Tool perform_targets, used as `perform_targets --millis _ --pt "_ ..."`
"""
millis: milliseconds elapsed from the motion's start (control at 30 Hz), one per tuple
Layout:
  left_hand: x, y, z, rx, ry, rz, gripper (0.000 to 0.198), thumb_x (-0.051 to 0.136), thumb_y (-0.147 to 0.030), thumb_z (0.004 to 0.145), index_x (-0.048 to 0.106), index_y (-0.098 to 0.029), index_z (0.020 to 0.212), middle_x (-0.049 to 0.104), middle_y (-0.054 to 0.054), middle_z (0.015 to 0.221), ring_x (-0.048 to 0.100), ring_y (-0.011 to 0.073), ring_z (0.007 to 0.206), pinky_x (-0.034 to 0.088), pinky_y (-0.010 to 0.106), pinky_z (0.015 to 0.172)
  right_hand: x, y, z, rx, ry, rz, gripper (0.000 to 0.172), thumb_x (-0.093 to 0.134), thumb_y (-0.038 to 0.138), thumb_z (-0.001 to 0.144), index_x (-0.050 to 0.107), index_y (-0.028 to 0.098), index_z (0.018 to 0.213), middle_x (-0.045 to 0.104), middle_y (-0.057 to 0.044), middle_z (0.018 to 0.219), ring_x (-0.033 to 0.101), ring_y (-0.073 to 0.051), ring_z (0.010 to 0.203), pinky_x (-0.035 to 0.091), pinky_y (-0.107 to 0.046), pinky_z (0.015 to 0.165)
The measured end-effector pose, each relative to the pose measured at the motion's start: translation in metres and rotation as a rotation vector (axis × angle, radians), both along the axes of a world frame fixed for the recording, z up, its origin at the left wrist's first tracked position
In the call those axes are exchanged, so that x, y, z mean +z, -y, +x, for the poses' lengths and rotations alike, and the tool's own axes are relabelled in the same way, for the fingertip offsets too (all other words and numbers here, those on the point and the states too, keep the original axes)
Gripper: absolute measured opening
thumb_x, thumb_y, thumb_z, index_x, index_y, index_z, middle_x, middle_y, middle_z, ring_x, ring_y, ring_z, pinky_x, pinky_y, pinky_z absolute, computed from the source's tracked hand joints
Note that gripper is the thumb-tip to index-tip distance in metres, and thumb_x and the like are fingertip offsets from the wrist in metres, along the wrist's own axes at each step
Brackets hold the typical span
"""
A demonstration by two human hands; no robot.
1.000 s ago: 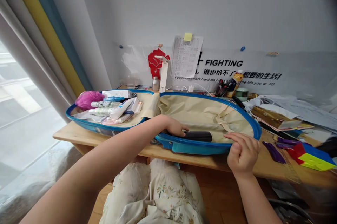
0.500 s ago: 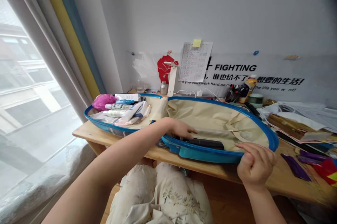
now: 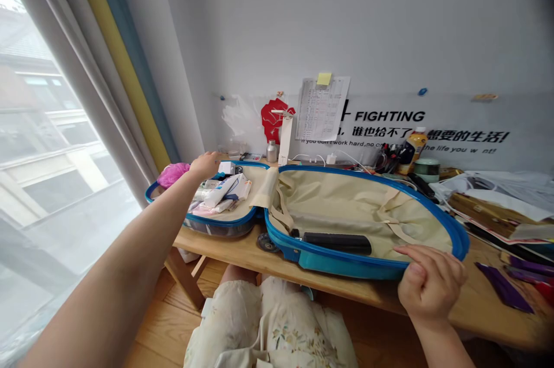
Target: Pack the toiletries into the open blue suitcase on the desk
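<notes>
An open blue suitcase (image 3: 372, 270) with beige lining lies across the wooden desk. My left hand (image 3: 205, 165) is over its left half, close to a white box (image 3: 227, 168), fingers reaching forward with nothing visible in them. White tubes and packets (image 3: 223, 190) and a pink puffy bath ball (image 3: 173, 173) fill that half; my forearm covers part of them. In the right half, a long black cylindrical item (image 3: 337, 243) lies along the near wall. My right hand (image 3: 433, 281) is closed at the near right rim, fingers bent over the edge and thumb outside.
Papers and a brown pouch (image 3: 480, 210) crowd the desk's right side, with purple packets (image 3: 504, 287) in front. A bottle (image 3: 413, 149) and a green jar (image 3: 427, 170) stand behind the suitcase. A curtain (image 3: 108, 68) hangs at the left by the window.
My left hand has moved from the black item in the right half, leftward to above the left half. The black item stays in place. My right hand remains at the rim.
</notes>
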State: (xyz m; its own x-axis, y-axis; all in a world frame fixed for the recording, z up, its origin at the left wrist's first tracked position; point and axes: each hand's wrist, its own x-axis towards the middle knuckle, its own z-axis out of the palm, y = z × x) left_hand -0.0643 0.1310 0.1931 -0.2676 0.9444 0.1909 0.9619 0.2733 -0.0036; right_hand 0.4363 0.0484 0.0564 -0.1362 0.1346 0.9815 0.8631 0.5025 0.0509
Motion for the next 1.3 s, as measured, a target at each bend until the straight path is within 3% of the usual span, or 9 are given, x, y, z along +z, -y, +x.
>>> perform_targets --millis 200,300,467,567,667,800,1000,1167,1300 --pt "-0.019 -0.019 -0.003 -0.069 -0.078 -0.113 0.079 0.055 -0.032 0.081 0.029 -0.028 0.155 0.035 0.007 0.160 0.035 0.0288 0.145 0.035 0.039 0.114 0.001 0.001 -0.001 -0.001 0.021 0.035 0.034 0.035 0.024 0.096 0.065 0.019 0.082 0.068 -0.009 0.076 0.063 -0.022 0.075 0.040 -0.041 0.081" --pt "-0.021 -0.030 0.006 -0.037 -0.100 -0.154 0.081 0.058 -0.034 0.078 0.031 -0.026 0.155 0.038 0.010 0.158 0.036 0.0315 0.144 0.038 0.041 0.111 0.002 0.003 0.000 -0.014 0.038 0.012 0.032 0.035 0.023 0.096 0.064 0.019 0.084 0.068 -0.009 0.077 0.063 -0.023 0.077 0.039 -0.042 0.085" --pt "-0.011 -0.026 0.015 0.130 -0.111 -0.222 0.075 0.048 -0.062 0.084 0.053 -0.013 0.141 0.055 0.023 0.140 0.053 0.0416 0.128 0.046 0.051 0.100 0.003 0.005 -0.001 -0.004 0.046 0.002 0.033 0.033 0.023 0.097 0.063 0.019 0.084 0.067 -0.008 0.076 0.063 -0.022 0.076 0.039 -0.041 0.084" --pt "-0.006 -0.011 0.021 0.153 -0.132 -0.447 0.076 0.059 -0.077 0.069 0.071 -0.021 0.119 0.071 0.018 0.117 0.063 0.0418 0.113 0.049 0.050 0.095 0.001 0.004 -0.001 -0.003 0.021 0.004 0.034 0.034 0.026 0.097 0.064 0.019 0.083 0.068 -0.008 0.077 0.063 -0.022 0.076 0.039 -0.041 0.084" --pt "-0.005 0.005 0.029 0.131 -0.164 -0.631 0.075 0.066 -0.078 0.062 0.074 -0.024 0.114 0.075 0.015 0.108 0.064 0.0405 0.111 0.049 0.048 0.096 -0.002 0.003 -0.001 -0.013 0.001 -0.005 0.035 0.033 0.027 0.098 0.064 0.019 0.084 0.068 -0.007 0.077 0.063 -0.021 0.079 0.038 -0.041 0.087" --pt "-0.010 0.021 0.038 0.117 -0.133 -0.520 0.073 0.070 -0.068 0.061 0.073 -0.022 0.118 0.071 0.018 0.118 0.063 0.0433 0.114 0.049 0.052 0.096 -0.003 0.004 -0.001 -0.013 -0.006 -0.012 0.035 0.033 0.027 0.098 0.064 0.020 0.084 0.068 -0.006 0.078 0.062 -0.020 0.081 0.038 -0.040 0.089" --pt "-0.012 0.040 0.037 0.133 -0.098 -0.383 0.065 0.056 -0.052 0.076 0.063 -0.019 0.131 0.066 0.019 0.130 0.063 0.0404 0.115 0.050 0.049 0.094 -0.001 0.005 -0.001 0.018 -0.001 -0.043 0.032 0.034 0.026 0.097 0.064 0.021 0.086 0.068 -0.006 0.081 0.062 -0.019 0.083 0.037 -0.039 0.091" --pt "0.009 0.050 0.056 0.110 -0.081 -0.320 0.060 0.050 -0.045 0.082 0.055 -0.015 0.133 0.071 0.018 0.116 0.069 0.0333 0.101 0.054 0.038 0.081 -0.004 -0.002 0.014 0.028 0.006 -0.077 0.037 0.033 0.033 0.099 0.067 0.022 0.095 0.071 -0.007 0.094 0.065 -0.023 0.100 0.034 -0.044 0.103" --pt "0.030 0.051 0.102 -0.094 -0.023 -0.235 0.062 0.048 -0.048 0.087 0.045 -0.015 0.139 0.070 0.015 0.119 0.069 0.0311 0.102 0.052 0.035 0.082 -0.009 -0.013 0.034 0.055 0.019 -0.083 0.044 0.028 0.042 0.101 0.066 0.021 0.108 0.070 -0.011 0.107 0.062 -0.026 0.112 0.036 -0.047 0.105"
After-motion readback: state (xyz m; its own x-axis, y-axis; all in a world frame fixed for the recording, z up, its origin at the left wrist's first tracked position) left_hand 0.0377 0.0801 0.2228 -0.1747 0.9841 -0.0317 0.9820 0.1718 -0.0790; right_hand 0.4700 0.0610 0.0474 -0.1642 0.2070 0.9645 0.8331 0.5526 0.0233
